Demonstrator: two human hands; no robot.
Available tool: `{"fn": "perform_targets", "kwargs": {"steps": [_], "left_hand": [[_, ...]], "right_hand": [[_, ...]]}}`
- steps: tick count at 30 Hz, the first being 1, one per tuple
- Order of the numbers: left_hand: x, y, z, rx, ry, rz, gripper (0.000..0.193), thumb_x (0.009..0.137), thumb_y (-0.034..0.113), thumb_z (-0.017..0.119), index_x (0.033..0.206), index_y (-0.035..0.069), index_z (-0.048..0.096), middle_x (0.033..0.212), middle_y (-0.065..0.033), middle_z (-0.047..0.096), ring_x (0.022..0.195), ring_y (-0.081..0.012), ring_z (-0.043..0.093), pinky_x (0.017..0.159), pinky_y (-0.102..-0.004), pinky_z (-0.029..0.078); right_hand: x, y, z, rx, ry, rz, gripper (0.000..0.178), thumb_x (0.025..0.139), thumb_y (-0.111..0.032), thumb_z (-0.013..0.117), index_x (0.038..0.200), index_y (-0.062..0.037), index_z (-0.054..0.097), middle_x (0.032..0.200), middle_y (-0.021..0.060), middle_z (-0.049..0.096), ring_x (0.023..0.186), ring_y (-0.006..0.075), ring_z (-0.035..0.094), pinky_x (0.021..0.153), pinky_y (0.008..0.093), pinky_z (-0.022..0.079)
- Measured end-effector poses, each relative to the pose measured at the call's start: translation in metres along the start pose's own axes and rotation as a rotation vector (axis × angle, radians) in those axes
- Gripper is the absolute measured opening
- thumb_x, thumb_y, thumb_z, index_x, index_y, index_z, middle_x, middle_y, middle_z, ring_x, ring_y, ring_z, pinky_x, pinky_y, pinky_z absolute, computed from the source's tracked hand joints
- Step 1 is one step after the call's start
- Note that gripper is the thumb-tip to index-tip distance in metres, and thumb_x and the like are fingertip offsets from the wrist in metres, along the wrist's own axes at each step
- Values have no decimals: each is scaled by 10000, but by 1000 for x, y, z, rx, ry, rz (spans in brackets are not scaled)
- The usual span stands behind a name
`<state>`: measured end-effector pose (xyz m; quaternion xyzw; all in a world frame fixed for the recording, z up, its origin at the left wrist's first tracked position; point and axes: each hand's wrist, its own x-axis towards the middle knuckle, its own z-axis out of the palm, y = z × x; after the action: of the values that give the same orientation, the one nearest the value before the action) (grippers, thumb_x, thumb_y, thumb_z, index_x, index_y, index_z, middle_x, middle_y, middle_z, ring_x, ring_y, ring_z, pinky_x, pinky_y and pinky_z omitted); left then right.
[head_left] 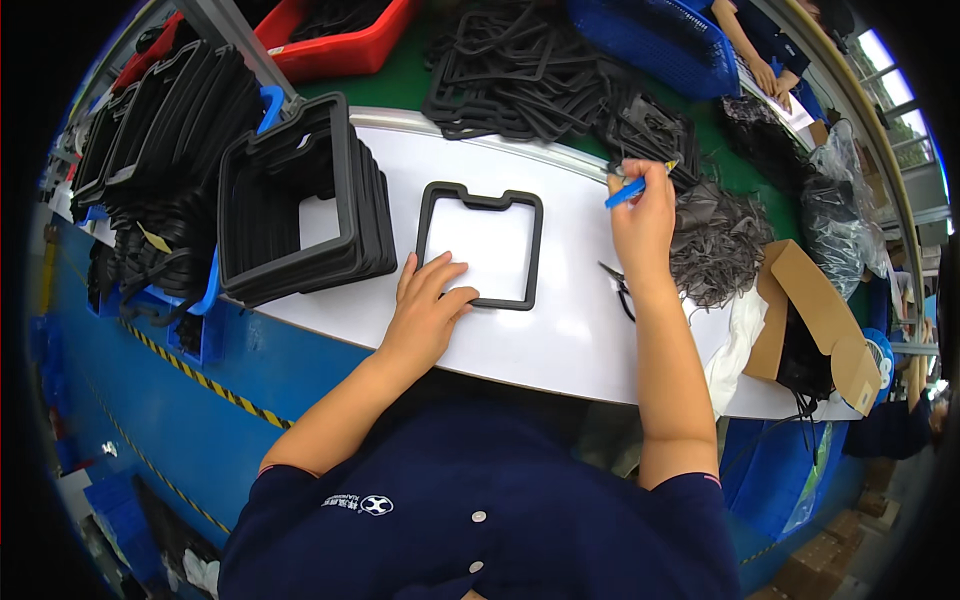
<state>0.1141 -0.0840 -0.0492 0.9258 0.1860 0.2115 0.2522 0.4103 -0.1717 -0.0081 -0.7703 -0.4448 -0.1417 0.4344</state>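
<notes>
A black rubber frame (pixel 480 245) lies flat on the white bench (pixel 570 330) — left hand (pixel 425 310) pressing its lower-left corner, fingers spread; right hand (pixel 642 215), just right of it, closed around a blue tool (pixel 626 191).

We cannot tell what the tip of the blue tool (pixel 626 190) is like, since the right hand (pixel 643 222) covers most of it. Beside that hand, the scissors (pixel 617 284) lie half behind the wrist. Beyond the bench (pixel 560 340), the red bin (pixel 335 45) and blue basket (pixel 660 40) are cut off at the top edge.
</notes>
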Motion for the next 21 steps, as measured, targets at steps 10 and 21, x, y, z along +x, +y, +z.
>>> {"fn": "perform_targets", "kwargs": {"steps": [10,21], "left_hand": [[-8,22,-20,-61,103,40,377,852,42,706,1218,104,643,1295,-125,566,1320,-339,486,1173,-574,247],[22,43,-33,-600,-24,-44,182,919,-34,612,1066,19,706,1087,-116,671,995,-246,648,853,-331,517]], "right_hand": [[93,99,20,-214,-174,120,211,808,-85,763,917,-84,582,814,162,660,792,376,642,724,460,489],[84,17,-86,861,49,223,186,945,-19,667,1012,-74,502,1040,85,615,947,141,586,877,260,457]]}}
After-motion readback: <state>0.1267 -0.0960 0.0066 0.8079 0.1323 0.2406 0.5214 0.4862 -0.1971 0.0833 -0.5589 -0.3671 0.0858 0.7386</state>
